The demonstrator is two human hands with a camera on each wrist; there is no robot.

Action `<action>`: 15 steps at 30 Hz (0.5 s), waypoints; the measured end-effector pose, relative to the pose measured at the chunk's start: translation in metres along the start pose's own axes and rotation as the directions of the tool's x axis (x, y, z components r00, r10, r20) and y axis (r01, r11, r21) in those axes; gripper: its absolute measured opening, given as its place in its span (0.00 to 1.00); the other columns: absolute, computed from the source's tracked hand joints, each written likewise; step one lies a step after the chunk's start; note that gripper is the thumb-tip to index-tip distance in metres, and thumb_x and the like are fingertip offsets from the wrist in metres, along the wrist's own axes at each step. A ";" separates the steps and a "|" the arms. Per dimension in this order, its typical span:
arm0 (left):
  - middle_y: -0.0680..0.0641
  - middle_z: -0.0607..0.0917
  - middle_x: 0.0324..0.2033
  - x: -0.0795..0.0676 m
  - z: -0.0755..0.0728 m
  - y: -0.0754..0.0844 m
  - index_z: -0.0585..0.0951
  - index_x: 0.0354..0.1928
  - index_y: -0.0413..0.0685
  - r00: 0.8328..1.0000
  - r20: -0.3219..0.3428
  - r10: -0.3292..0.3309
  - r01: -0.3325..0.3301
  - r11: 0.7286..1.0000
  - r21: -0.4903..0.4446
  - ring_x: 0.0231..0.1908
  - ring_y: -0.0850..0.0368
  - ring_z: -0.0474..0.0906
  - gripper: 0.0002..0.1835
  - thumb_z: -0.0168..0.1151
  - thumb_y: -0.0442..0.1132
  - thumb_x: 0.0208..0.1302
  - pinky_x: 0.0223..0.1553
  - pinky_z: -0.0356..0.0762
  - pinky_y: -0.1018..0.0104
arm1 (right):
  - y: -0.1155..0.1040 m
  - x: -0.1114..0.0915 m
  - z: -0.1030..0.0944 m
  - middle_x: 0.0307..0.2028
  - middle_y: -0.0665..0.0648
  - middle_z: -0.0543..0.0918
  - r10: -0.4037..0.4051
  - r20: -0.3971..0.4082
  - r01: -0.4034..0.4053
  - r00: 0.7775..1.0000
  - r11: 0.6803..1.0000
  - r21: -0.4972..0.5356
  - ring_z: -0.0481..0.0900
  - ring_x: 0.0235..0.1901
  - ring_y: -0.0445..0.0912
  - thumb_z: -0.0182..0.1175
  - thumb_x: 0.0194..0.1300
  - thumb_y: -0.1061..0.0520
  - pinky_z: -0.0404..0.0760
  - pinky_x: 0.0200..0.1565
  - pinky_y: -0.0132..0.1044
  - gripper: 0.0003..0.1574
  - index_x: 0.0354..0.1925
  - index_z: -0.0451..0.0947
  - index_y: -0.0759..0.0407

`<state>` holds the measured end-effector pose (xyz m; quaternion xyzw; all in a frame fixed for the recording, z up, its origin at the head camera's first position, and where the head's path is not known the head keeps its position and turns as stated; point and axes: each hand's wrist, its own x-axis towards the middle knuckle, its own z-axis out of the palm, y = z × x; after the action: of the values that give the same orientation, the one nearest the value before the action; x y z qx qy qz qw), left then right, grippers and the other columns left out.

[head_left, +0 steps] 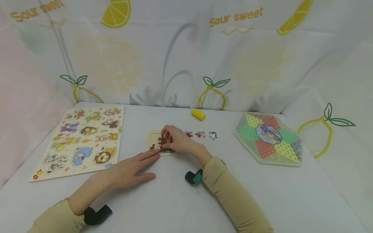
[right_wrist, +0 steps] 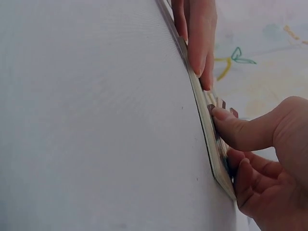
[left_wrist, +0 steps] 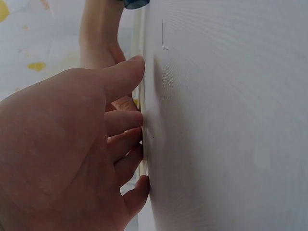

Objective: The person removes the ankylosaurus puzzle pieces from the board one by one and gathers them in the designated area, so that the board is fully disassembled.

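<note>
A small wooden jigsaw puzzle [head_left: 161, 141] with brown and green pieces lies in its pale tray [head_left: 149, 138] at the middle of the table. Over its right half, my right hand [head_left: 182, 141] pinches a puzzle piece between thumb and fingers; the piece is mostly hidden. The right wrist view has the thumb [right_wrist: 245, 132] low against the pieces in the tray. My left hand [head_left: 125, 171] rests with extended fingers, their tips touching the tray's near left edge. In the left wrist view its palm [left_wrist: 53, 144] is close to the tabletop.
Several loose puzzle pieces [head_left: 200, 134] lie in a row right of the tray. Behind them is a yellow cylinder [head_left: 198, 114]. An animal puzzle board [head_left: 84, 137] occupies the left; a hexagonal box with a coloured star [head_left: 269, 139] sits at the right.
</note>
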<state>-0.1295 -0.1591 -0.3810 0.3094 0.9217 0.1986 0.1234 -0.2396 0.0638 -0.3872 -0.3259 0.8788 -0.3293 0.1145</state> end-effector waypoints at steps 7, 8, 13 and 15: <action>0.54 0.54 0.79 0.001 0.001 -0.002 0.61 0.77 0.54 1.000 -0.002 -0.004 0.004 1.000 0.001 0.76 0.47 0.54 0.38 0.51 0.64 0.72 0.70 0.63 0.44 | 0.000 0.000 -0.001 0.45 0.57 0.79 -0.002 0.003 0.002 1.000 0.999 0.032 0.77 0.39 0.45 0.68 0.65 0.58 0.77 0.42 0.31 0.22 0.53 0.71 0.58; 0.54 0.53 0.79 0.001 0.001 -0.001 0.61 0.77 0.54 1.000 -0.003 -0.003 0.003 1.000 0.001 0.76 0.47 0.54 0.38 0.51 0.64 0.72 0.70 0.63 0.43 | 0.000 0.000 -0.001 0.45 0.57 0.79 -0.002 0.002 0.002 1.000 1.000 0.028 0.77 0.39 0.44 0.68 0.66 0.58 0.77 0.42 0.31 0.22 0.53 0.70 0.58; 0.54 0.54 0.79 0.000 0.001 -0.001 0.62 0.77 0.54 1.000 -0.007 0.001 -0.001 1.000 0.000 0.76 0.47 0.54 0.38 0.51 0.64 0.72 0.70 0.64 0.43 | 0.003 0.000 0.000 0.43 0.57 0.79 -0.023 -0.009 0.023 1.000 1.000 0.019 0.76 0.37 0.44 0.65 0.68 0.58 0.76 0.40 0.30 0.19 0.52 0.70 0.59; 0.54 0.54 0.79 0.000 0.001 -0.001 0.62 0.77 0.54 1.000 -0.007 0.002 -0.002 1.000 -0.001 0.76 0.47 0.54 0.38 0.51 0.64 0.72 0.70 0.64 0.43 | 0.004 0.001 0.000 0.41 0.56 0.79 -0.028 -0.014 0.029 1.000 0.999 0.020 0.75 0.36 0.44 0.64 0.69 0.58 0.75 0.39 0.30 0.18 0.52 0.70 0.59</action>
<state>-0.1298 -0.1597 -0.3822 0.3096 0.9218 0.2002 0.1201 -0.2418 0.0654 -0.3896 -0.3349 0.8714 -0.3421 0.1071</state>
